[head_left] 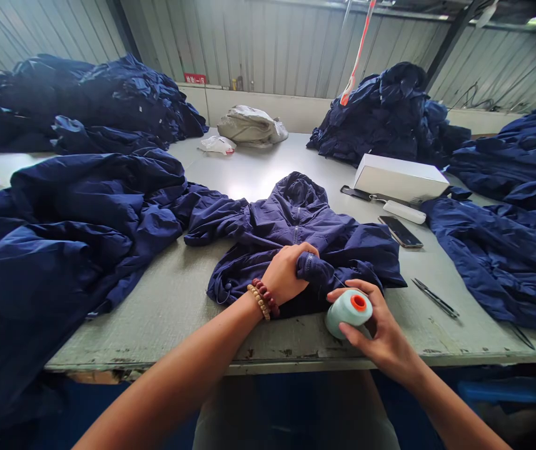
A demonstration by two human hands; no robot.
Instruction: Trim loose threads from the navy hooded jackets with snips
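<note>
While my left hand (286, 273) grips the bunched cuff (313, 270) of a navy hooded jacket (296, 225), my right hand (375, 325) is curled around a pale green thread cone (348, 312) with an orange core. Both hands are closed: the left forms a firm fist over the cuff, and the right holds the cone against its palm, just beside the cuff. The jacket lies on the counter (174, 312) directly beneath and ahead of my hands, with its hood pointing away from me and its zip running along the centre. Two bead bracelets (262, 299), one pale and one dark red, sit on my left wrist.

Ahead and to the right of my right hand lie a slim metal tool (435, 298), a smartphone (400, 232) and a white box (401, 178). A large heap of navy garments (75, 244) lies left of my hands, and another (506, 262) lies to the right. Well ahead of my hands, a pale sack (251, 125) rests on the counter before a corrugated metal wall (272, 44).
</note>
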